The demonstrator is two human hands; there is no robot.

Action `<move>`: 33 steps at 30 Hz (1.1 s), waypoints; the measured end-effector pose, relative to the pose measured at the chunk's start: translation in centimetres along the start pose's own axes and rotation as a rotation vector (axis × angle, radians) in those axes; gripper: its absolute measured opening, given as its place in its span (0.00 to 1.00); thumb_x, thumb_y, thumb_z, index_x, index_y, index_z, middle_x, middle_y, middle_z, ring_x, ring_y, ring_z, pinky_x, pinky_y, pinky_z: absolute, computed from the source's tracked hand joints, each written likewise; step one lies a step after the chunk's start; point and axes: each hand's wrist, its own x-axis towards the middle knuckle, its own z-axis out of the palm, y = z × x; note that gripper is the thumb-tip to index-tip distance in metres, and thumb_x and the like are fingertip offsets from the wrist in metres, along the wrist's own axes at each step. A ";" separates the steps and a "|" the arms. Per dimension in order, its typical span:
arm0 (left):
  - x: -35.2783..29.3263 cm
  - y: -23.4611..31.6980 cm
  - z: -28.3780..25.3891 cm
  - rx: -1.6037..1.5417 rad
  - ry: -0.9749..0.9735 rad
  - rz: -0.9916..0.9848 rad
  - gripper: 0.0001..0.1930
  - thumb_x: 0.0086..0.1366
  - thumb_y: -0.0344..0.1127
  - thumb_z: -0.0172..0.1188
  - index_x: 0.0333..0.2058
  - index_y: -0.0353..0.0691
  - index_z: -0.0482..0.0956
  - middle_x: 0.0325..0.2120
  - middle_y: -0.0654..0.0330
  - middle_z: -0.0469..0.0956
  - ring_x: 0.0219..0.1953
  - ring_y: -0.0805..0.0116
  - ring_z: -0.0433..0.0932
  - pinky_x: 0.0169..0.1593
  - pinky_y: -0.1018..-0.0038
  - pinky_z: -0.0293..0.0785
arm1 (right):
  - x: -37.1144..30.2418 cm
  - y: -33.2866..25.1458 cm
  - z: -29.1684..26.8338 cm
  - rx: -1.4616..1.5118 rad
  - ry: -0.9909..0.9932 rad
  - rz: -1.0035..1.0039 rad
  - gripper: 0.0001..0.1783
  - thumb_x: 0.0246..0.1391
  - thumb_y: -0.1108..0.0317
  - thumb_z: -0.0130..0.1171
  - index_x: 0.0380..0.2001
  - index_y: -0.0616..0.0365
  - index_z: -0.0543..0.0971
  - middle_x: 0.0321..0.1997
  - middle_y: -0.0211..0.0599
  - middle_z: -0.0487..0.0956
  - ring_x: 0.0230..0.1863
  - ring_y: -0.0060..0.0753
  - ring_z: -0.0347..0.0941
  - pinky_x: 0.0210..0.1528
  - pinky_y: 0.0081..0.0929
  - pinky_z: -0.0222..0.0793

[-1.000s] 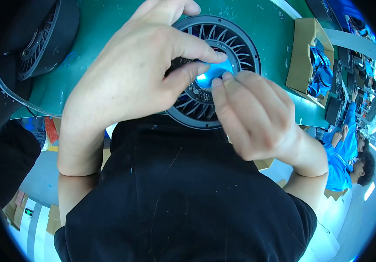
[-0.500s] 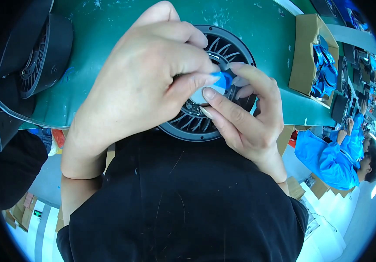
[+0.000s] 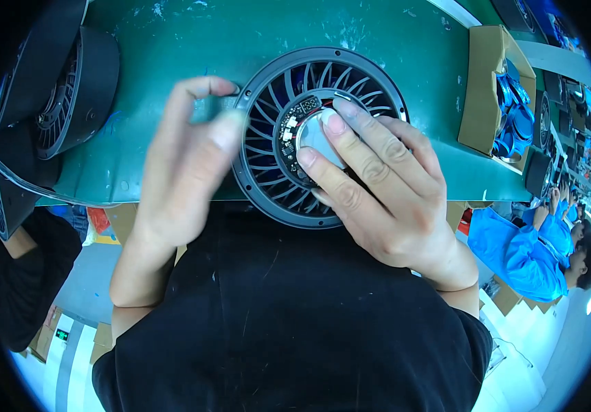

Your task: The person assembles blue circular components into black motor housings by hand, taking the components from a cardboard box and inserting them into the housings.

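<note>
A black wheel-shaped part (image 3: pixel 256 180) with curved spokes lies on the green table in front of me. At its hub sits a ring-shaped circuit board (image 3: pixel 287 141) with small white connectors. A round, pale silver-white disc (image 3: pixel 316 141) lies inside that ring, partly hidden by fingers. My right hand (image 3: pixel 385 185) rests over the hub, its fingers stretched out and their tips on the disc and board. My left hand (image 3: pixel 189 154), smeared by motion, is at the wheel's left rim with thumb and forefinger apart. I make out nothing held in it.
To the right stands an open cardboard box (image 3: pixel 481 89) with several shiny blue round pieces (image 3: pixel 513 117). More black wheels (image 3: pixel 79 93) stand at the left. The green table's (image 3: pixel 172 41) near edge runs just before my body. Co-workers in blue (image 3: pixel 515 244) sit at far right.
My left hand has left the hub and moved left to the rim. Blue film seen at the disc is out of sight. My right hand's fingers have flattened over the disc.
</note>
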 end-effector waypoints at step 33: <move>22.0 5.6 -4.2 -0.682 0.340 -0.122 0.22 0.63 0.50 0.59 0.37 0.32 0.70 0.21 0.52 0.74 0.15 0.75 0.65 0.13 0.84 0.53 | 13.3 32.1 -2.2 1.348 1.030 1.250 0.27 0.56 0.65 0.54 0.58 0.58 0.66 0.66 0.54 0.61 0.50 0.58 0.73 0.44 0.57 0.73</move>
